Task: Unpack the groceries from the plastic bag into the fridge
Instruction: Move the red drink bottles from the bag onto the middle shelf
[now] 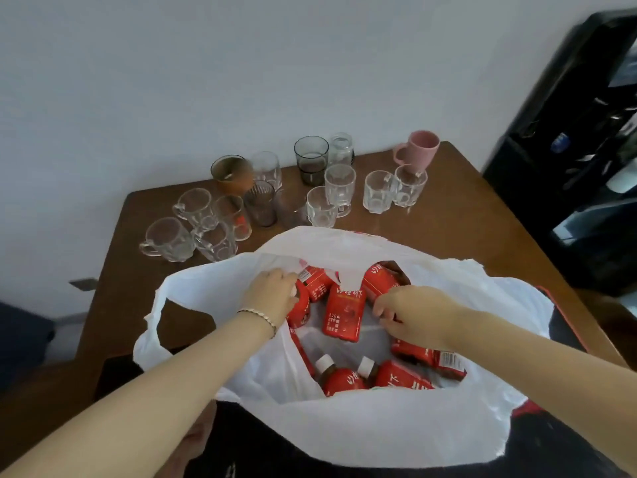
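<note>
Both hands are seen inside the white plastic bag (344,426) of red-labelled bottles (343,315), which is set on the wooden table (465,215).
The left hand (272,294) is curled over the top of the leftmost bottle (299,310), with its fingertips hidden. The right hand (410,315) is bent, fingers curled, among the bottles; whether anything is pinched cannot be told. Several bottles are partly covered by bag folds and the right wrist. Clear glasses (339,184) and a pink mug (418,150) are grouped behind the bag. A dark appliance (579,139) is blurred and cut off at the right edge.
</note>
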